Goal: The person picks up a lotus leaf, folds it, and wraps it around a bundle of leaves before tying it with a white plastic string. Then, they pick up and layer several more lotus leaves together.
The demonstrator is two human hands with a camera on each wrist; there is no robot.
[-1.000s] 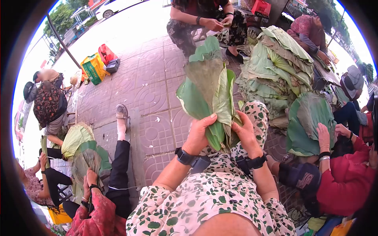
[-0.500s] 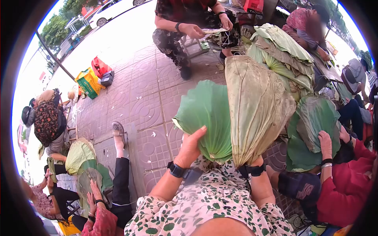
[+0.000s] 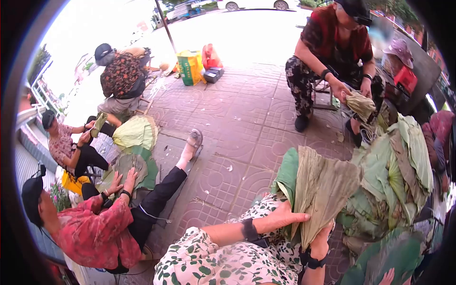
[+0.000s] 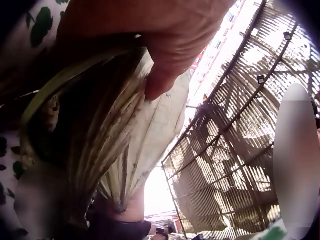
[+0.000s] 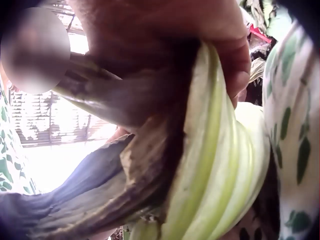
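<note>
In the head view a brown-grey dried lotus leaf (image 3: pixel 325 187), folded into a fan, stands over my lap against a green lotus leaf (image 3: pixel 287 175). My left hand (image 3: pixel 284 217) grips the leaves from the left, its thumb lying across the dried one; the left wrist view shows that thumb pressing on the ribbed leaf (image 4: pixel 160 117). Lower down, my right hand (image 3: pixel 322 241) holds the gathered narrow end, mostly behind the leaf. Up close in the right wrist view, its fingers curl round the bundle, with pale green ribbed folds (image 5: pixel 215 145) and a dark withered piece (image 5: pixel 100 195) hanging below.
A tall heap of lotus leaves (image 3: pixel 389 175) stands to my right, with a spread green leaf (image 3: pixel 384 261) before it. Seated people (image 3: pixel 95 213) handle leaves on the left; another person (image 3: pixel 337 57) sits ahead. Bags (image 3: pixel 191 69) stand on the paving (image 3: pixel 228 114).
The head view has swung left. The green and dried leaves, held apart half a second ago, are now together on the right, and my left hand has moved across onto the dried leaf.
</note>
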